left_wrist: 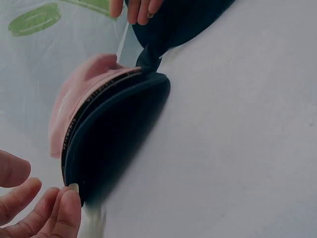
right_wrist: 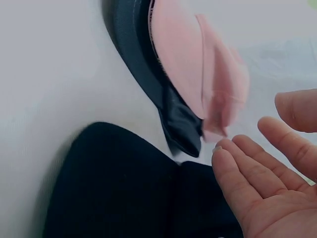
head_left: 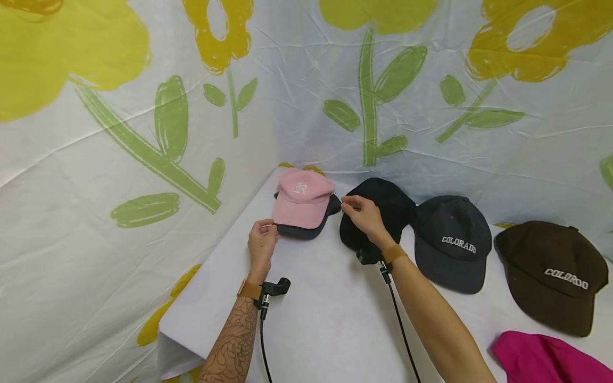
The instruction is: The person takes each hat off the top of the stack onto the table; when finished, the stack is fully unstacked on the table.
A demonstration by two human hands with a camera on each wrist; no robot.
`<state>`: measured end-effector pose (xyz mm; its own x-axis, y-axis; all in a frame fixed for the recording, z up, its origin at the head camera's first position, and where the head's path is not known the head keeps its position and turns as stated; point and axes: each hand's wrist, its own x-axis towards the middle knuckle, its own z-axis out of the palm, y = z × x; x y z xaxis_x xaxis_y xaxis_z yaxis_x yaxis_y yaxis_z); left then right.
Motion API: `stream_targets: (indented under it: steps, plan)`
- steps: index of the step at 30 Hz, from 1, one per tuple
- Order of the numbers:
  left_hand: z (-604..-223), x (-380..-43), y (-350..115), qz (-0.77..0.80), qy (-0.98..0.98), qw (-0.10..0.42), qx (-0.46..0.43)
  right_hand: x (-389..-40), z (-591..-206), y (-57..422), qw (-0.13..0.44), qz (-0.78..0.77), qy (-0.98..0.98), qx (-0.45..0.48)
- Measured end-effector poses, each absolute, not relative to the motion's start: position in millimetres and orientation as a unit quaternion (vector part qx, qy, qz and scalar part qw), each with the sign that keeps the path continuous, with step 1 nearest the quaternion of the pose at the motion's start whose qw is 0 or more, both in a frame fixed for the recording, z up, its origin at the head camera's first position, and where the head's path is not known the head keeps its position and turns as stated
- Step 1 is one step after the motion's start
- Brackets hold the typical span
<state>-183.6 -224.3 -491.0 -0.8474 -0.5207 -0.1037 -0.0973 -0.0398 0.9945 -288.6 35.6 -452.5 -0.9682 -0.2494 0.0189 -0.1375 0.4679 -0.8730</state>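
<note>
Pink cap point(head_left: 303, 210) sits on dark cap point(head_left: 308, 233), row's left end on the bench point(head_left: 325, 314); stacked, probably so 2 share 1 footprint. Left grip point(head_left: 262, 244) loose, fingertips at dark cap's brim corner, likely to steady it. Right grip point(head_left: 365, 215) unclenched, empty, near stack's other side. Black cap point(head_left: 378, 191) below crowds it; floral drape point(head_left: 306, 106) limits room behind. Grey cap point(head_left: 442, 268), brown cap point(head_left: 536, 287) further right.

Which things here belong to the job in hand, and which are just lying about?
Job, it seems: left hand, right hand, pink cap, dark cap beneath.

Lying about, probably: black cap, charcoal cap, brown cap, magenta item.
</note>
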Motion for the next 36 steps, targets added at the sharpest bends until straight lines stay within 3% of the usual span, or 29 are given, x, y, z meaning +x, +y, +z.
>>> stream_targets:
  steps: [15, 26, 36]
  plan:
    - [-494.8, -201.3, -236.7, -0.690, -0.659, 0.141, 0.265, -319.2, -457.7, 4.6, 0.139, -0.609, 0.779, -0.059]
    - [-495.6, -211.7, -237.7, -0.692, -0.658, 0.121, 0.271, -338.2, -457.8, -11.8, 0.177, -0.641, 0.746, 0.017]
    - [-497.6, -218.3, -242.5, -0.665, -0.684, 0.121, 0.275, -351.5, -465.8, -21.0, 0.195, -0.697, 0.690, 0.020]
